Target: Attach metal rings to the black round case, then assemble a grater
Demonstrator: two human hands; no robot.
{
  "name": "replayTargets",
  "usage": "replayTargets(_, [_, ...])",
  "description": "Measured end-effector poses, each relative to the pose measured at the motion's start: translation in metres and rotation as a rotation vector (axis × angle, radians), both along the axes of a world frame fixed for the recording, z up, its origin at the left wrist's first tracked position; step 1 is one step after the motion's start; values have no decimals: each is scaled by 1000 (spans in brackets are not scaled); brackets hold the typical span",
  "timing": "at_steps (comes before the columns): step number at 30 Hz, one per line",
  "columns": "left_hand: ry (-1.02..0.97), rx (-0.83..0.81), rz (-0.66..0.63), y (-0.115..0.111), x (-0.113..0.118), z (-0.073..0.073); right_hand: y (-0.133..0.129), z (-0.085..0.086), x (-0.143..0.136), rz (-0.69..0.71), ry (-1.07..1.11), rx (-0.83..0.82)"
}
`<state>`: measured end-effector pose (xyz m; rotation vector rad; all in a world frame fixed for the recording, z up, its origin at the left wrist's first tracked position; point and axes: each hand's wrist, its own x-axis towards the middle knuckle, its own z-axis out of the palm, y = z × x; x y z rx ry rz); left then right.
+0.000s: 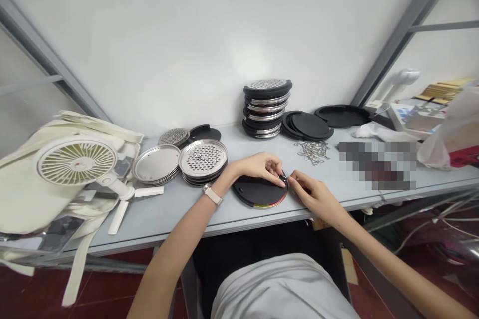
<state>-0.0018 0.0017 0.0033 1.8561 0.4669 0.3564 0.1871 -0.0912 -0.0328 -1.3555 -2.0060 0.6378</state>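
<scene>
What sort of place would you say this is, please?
Probably a small assembly workshop: a stack of black and metal discs and a heap of small metal pieces share the table with the black disc being worked on.

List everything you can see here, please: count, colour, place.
Workbench: one, grey, centre
Round plate: one, black, bench front
Small metal piece: one, silver, plate's right edge
Thin metal pieces: uncounted heap, silver, right of centre
Mixed stack: one, black and silver, by wall
Round trays: several, black, right of stack
Round piece: one, black, left of stack
Perforated discs: two piles, silver, left of centre
Smooth discs: one pile, silver, beside these
Fan: one, white, left
Strapped bag: one, cream, behind fan
Plastic bag: one, whitish, far right
Pixelated patch: one, dark, right; contents hidden
Shirt: one, white, bottom
Wristwatch: one, pale strap, left wrist
Left hand: one, bare, over plate
Right hand: one, bare, beside plate
</scene>
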Motion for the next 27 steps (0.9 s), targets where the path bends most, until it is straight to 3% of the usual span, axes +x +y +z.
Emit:
replayTargets(12, [14, 80, 8, 0, -1, 1, -1, -1, 0, -20, 18, -2])
replayTargets(27, [1, 53, -6, 0, -1, 2, -1, -2, -1, -25, 46, 4])
